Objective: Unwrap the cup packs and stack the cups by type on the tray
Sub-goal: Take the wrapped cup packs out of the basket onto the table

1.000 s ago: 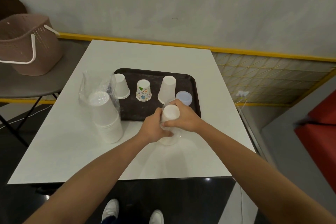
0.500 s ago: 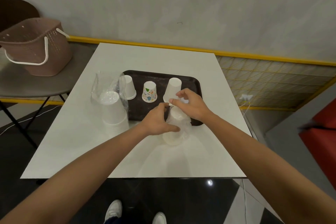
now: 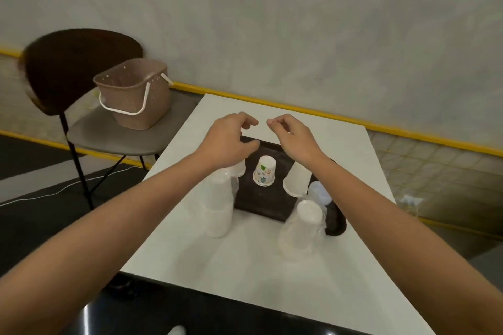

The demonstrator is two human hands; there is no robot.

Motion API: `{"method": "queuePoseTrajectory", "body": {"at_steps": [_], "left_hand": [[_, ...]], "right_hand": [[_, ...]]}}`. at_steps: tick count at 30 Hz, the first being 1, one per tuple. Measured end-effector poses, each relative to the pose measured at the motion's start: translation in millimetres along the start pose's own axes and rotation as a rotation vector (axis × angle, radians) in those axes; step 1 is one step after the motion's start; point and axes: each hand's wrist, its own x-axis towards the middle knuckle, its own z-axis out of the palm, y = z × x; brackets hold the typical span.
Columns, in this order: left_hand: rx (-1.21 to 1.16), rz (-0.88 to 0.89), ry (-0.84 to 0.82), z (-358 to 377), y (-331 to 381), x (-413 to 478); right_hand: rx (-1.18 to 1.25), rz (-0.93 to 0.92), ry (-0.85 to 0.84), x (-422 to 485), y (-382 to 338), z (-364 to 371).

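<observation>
A brown perforated plastic basket (image 3: 133, 95) is sitting on a dark chair, well apart from the work.

On the white table (image 3: 245, 266), just left of the tray, a tall pack of white cups in clear film (image 3: 219, 204) is standing upright, still wrapped.

I am holding my left hand (image 3: 228, 141) raised above the tray's far left corner, fingers curled towards the thumb. I see nothing in it, but clear film would be lost in this blur, so I cannot tell whether it is gripping anything.

The dark brown rectangular tray (image 3: 258, 198) is carrying a printed paper cup (image 3: 264, 171) and, to its right, a plain white paper cup (image 3: 297, 179), both upside down, with a pale blue round item (image 3: 319, 190) beside that.

My right hand (image 3: 294, 136) is mirroring the left, close to it but apart. Its grip is equally uncertain.

A second film-wrapped pack of white cups (image 3: 302, 228) is standing at the tray's near right corner.

Judgement: unwrapping is under way and both packs remain. To do it well, I should be steadying a pack low with one hand and pinching only loose film at the top. The cups should come out as one stack, uncrushed, and go down beside their matching type.
</observation>
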Motion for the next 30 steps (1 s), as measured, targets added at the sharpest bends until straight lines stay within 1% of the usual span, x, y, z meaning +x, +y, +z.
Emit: {"method": "queuePoseTrajectory", "body": {"at_steps": [6,12,15,18,21,26,30], "left_hand": [[0.027,-0.055,0.120,-61,-54,26],[0.063,-0.086,0.205,-123,-143,71],[0.085,-0.133,0.194,-151,-200,102],[0.033,-0.184,0.168,-172,-253,131],[0.033,-0.231,0.134,-192,-304,162],[0.023,-0.298,0.045,-208,-378,212],[0.013,-0.348,-0.014,-198,-419,252]], "right_hand": [[0.049,-0.050,-0.037,47,-41,43],[0.036,-0.092,-0.085,128,-94,108],[0.012,-0.086,-0.106,178,-124,148],[-0.013,-0.065,-0.129,226,-147,187],[-0.029,-0.043,-0.143,273,-161,228],[-0.088,-0.001,-0.175,337,-164,287],[-0.134,0.035,-0.210,375,-150,318]]}}
